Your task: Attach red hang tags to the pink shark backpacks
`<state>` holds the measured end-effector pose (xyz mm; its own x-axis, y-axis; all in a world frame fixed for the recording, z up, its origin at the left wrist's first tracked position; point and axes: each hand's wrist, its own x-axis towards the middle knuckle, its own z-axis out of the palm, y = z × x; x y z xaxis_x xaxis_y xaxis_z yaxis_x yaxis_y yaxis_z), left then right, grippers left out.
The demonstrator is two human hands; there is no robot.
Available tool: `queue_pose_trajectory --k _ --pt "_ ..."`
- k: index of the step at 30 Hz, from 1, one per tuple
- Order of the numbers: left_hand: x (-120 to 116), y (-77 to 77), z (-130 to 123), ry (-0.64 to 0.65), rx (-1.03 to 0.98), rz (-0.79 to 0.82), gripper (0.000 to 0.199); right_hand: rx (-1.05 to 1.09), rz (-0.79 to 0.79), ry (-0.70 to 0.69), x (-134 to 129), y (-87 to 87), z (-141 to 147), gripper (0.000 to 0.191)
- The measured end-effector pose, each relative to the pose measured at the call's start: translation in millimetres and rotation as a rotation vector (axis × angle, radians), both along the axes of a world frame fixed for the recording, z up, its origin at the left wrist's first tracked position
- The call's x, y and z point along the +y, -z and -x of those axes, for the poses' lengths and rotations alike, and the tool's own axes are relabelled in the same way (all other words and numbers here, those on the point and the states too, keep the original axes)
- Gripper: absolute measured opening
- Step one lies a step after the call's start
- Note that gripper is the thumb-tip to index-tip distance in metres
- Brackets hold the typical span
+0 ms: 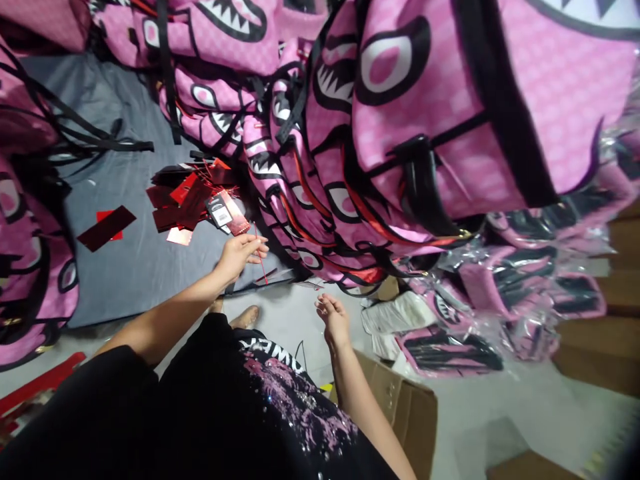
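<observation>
My left hand (241,259) is closed in a pinch on a thin red string (263,267) above the grey cloth. Just beyond its fingers lie a tag with a white barcode label (220,212) and a pile of dark red, shiny tags (193,200). My right hand (333,316) is held low, to the right of the left one, with its fingertips together. What they pinch, if anything, is too small to make out. Close by on the right, pink backpacks (345,193) with shark-mouth prints and black straps stand stacked in a row.
A grey cloth (125,280) covers the work surface, with more pink bags (37,267) at its left. Plastic-wrapped pink bags (450,350) lie on the floor at right. An open cardboard box (407,407) stands beside my right forearm.
</observation>
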<state>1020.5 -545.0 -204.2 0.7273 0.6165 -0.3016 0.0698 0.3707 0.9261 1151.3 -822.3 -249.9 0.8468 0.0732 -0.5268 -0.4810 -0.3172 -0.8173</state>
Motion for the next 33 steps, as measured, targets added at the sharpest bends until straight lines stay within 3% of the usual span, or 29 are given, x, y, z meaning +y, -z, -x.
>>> queue_pose_trajectory --k 2,7,12,16,20,23,29,33 --pt "-8 -12.4 -2 -0.015 -0.026 0.051 0.046 -0.048 -0.011 -0.043 0 -7.9 3 0.044" --pt "-41 -25.0 -10 0.036 -0.02 -0.132 0.028 -0.231 -0.026 -0.148 12 -26.5 0 0.037" --pt "-57 -18.0 -19 0.118 0.049 -0.21 0.023 -0.435 0.015 -0.219 40 -31.8 -20 0.035" --pt "-57 -8.1 -20 0.139 0.128 -0.225 0.021 -0.38 0.001 -0.229 71 -27.9 -39 0.037" --pt "-56 7.8 -24 0.207 0.19 -0.282 0.018 -0.312 -0.121 -0.107 92 -23.4 -53 0.039" --pt "-58 18.6 -30 0.291 0.26 -0.35 0.016 -0.332 -0.11 -0.102 94 -20.8 -55 0.034" --pt "-63 19.4 -48 0.448 0.372 -0.465 0.015 -0.551 0.139 -0.351 83 -20.5 -53 0.028" --pt "-62 19.8 -72 0.49 0.348 -0.545 0.018 -0.435 0.094 -0.316 77 -21.3 -59 0.036"
